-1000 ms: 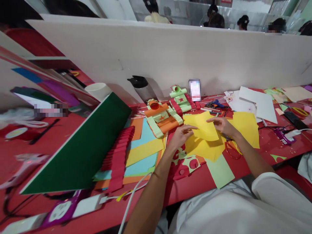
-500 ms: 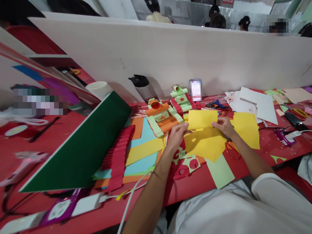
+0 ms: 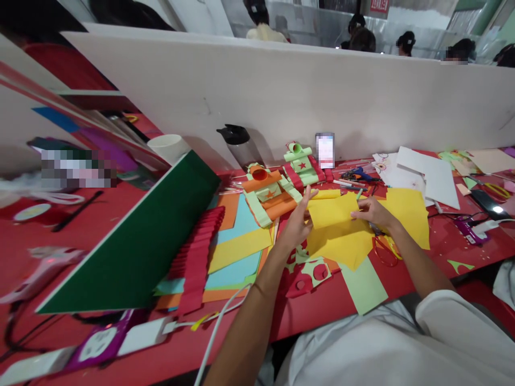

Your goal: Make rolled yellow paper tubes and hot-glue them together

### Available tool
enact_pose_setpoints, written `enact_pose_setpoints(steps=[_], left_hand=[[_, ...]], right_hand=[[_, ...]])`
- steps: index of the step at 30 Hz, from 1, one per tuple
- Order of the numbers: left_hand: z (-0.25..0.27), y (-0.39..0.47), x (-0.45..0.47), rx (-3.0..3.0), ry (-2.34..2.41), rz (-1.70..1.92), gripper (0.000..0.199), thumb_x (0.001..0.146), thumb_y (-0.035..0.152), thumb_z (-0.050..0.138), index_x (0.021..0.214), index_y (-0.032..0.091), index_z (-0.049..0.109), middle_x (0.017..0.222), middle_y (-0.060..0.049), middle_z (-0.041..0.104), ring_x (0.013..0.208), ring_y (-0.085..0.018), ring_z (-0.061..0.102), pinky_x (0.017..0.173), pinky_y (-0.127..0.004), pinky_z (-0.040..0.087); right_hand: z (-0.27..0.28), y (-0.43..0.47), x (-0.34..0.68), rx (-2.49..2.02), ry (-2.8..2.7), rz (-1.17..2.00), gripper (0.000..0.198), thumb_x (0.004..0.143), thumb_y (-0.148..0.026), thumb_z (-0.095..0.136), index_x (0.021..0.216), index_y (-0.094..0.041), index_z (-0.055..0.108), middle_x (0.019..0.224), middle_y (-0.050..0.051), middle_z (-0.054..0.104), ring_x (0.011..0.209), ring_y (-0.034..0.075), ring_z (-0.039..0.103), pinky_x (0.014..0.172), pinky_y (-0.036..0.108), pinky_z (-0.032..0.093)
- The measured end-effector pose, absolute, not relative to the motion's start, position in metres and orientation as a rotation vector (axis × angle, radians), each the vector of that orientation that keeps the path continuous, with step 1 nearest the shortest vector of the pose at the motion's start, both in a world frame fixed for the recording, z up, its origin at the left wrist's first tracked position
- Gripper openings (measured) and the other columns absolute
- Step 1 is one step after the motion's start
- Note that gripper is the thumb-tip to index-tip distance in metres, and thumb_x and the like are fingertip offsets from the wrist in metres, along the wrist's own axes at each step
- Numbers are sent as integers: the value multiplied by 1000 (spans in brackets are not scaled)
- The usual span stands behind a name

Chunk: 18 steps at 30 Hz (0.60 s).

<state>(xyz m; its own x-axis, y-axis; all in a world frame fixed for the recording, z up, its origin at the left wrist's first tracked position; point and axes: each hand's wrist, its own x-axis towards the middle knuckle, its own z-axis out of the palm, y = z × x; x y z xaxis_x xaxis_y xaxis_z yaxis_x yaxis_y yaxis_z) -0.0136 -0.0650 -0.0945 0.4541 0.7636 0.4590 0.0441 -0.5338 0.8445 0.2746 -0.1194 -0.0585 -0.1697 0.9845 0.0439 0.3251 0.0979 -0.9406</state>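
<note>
Both hands — left hand (image 3: 295, 225), right hand (image 3: 372, 212) — grip pinching the folded yellow paper (image 3: 332, 210) at opposite edges.

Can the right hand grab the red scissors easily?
Probably yes: the red scissors lie on the table just beside the right hand, though that hand holds the yellow paper, which partly covers them.

Red table (image 3: 446, 238) — strewn with coloured paper sheets (image 3: 237, 247), scissors (image 3: 384, 249).

two paper tanks (image 3: 269, 196), one white cup (image 3: 168, 147)
</note>
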Motion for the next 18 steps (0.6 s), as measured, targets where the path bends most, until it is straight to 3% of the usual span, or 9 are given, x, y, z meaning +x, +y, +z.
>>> enact_pose_setpoints(steps=[3,7,9,12,15,18], left_hand=[[-93,-65,-18,2080,682,1178,82,84,9,60,163,29,48,168,-13,49,148,-30,54,107,-38,57],[-89,-68,-19,2175,773,1190,54,90,8,55,136,27,76,160,-10,59,135,-28,65,106,-39,59],[-90,-70,-18,2157,765,1262,45,94,10,54,125,28,81,152,-8,67,130,-26,69,108,-40,59],[-93,-71,-17,2112,724,1351,41,96,12,54,116,30,85,142,-6,74,125,-25,72,108,-42,59],[-94,-70,-17,2062,685,1391,43,92,8,55,114,30,86,142,-7,74,125,-26,73,104,-43,61],[-91,-68,-17,1979,672,1378,41,86,8,60,108,28,87,146,-8,71,130,-29,69,105,-45,60]], right_hand=[[-60,-117,276,-1320,-1631,1089,52,75,-53,87,55,-21,51,59,-5,41,57,12,45,56,28,41],[-60,-116,277,-1324,-1653,1072,54,77,-54,86,53,-21,51,59,-6,36,55,10,38,54,27,37],[-58,-117,276,-1321,-1661,1084,49,77,-53,87,55,-19,58,61,-4,43,57,11,43,55,26,38],[-58,-120,275,-1221,-1592,1247,38,79,-52,87,68,-18,72,72,0,61,70,16,60,67,29,53],[-62,-121,276,-1069,-1427,1435,37,81,-56,86,89,-20,81,88,4,74,88,22,72,85,38,62],[-66,-120,276,-1010,-1327,1458,40,80,-57,86,96,-21,83,95,6,78,92,24,75,88,40,64]])
